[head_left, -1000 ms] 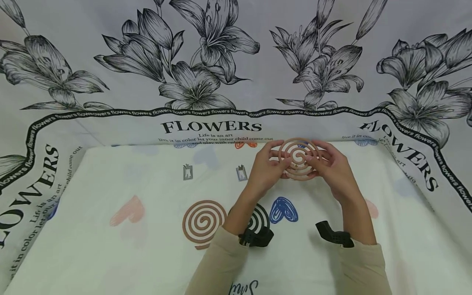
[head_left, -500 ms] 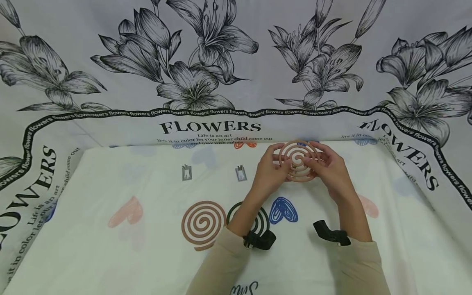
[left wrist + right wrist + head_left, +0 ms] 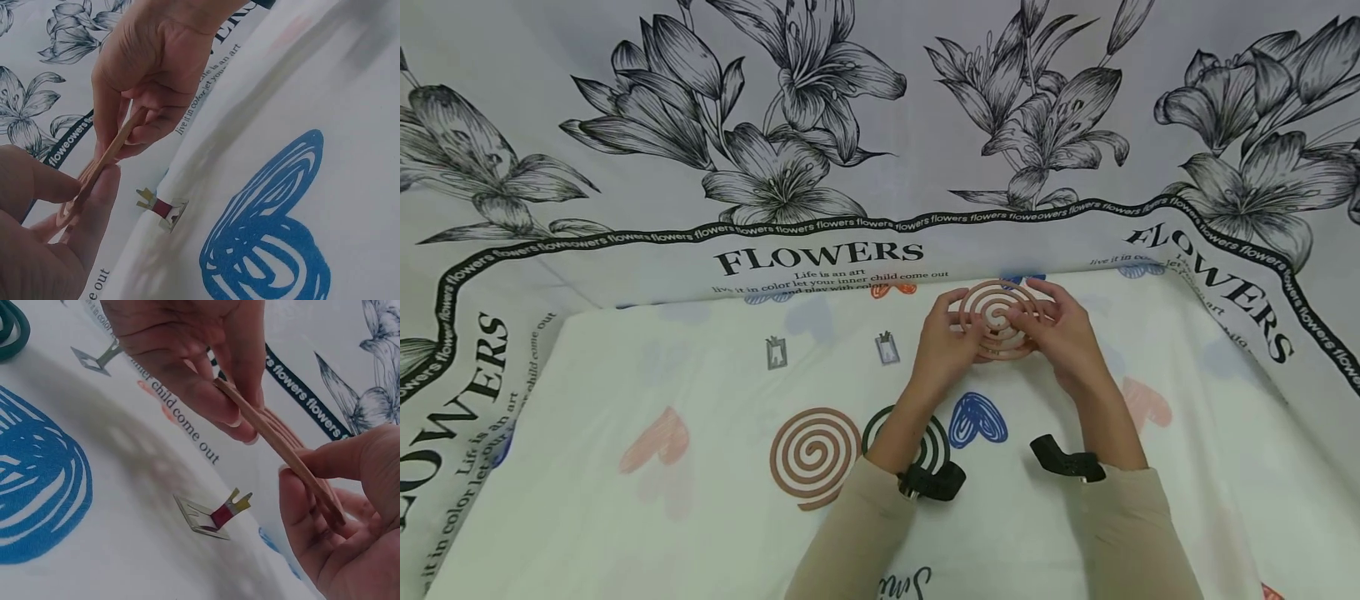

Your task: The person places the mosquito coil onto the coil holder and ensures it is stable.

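Our left hand (image 3: 946,343) and right hand (image 3: 1066,335) pinch the flat brown spiral coil (image 3: 276,441), raised near the white-clothed desk's (image 3: 625,375) far edge; we'd best grip lightly, evenly, lest it snap.

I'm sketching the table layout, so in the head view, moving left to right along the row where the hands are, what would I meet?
First small metal stand → second small metal stand → left hand → brown spiral coil, held between both hands → right hand.
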`<state>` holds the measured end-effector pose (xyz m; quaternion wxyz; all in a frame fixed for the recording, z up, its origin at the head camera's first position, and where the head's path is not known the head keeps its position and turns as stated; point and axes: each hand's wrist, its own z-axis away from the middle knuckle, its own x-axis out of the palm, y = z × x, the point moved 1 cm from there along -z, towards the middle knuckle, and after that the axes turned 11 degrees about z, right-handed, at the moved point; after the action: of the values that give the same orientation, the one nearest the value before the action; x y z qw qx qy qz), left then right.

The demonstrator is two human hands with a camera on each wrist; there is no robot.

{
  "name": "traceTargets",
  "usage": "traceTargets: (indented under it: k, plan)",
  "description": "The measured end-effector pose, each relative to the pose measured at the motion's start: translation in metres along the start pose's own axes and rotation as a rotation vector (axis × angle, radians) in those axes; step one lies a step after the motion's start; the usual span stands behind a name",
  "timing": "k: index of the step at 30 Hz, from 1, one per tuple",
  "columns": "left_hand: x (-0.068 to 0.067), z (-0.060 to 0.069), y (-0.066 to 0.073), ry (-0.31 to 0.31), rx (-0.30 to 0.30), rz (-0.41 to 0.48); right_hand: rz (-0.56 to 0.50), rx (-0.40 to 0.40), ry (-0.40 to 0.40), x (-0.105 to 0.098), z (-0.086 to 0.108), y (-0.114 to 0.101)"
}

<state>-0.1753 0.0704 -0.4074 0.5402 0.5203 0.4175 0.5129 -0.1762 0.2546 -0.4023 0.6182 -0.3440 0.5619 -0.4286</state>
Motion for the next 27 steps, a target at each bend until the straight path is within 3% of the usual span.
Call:
traceTargets:
  k: [4,9,23,27]
  plan:
    - [-0.001,-0.002,0.001,0.025,-0.012,-0.031,0.019,0.005,0.020,0.001,-0.003,-0.001]
    - [-0.002,-0.004,0.005,0.032,0.022,-0.063,0.041,0.010,0.030,0.005,-0.005,-0.005]
    - [0.004,-0.004,-0.003,-0.025,0.024,-0.006,0.117,0.082,0.078,0.006,-0.006,0.001]
    - [0.006,-0.002,-0.006,-0.027,0.019,-0.035,0.126,0.100,0.083,0.007,-0.004,0.004]
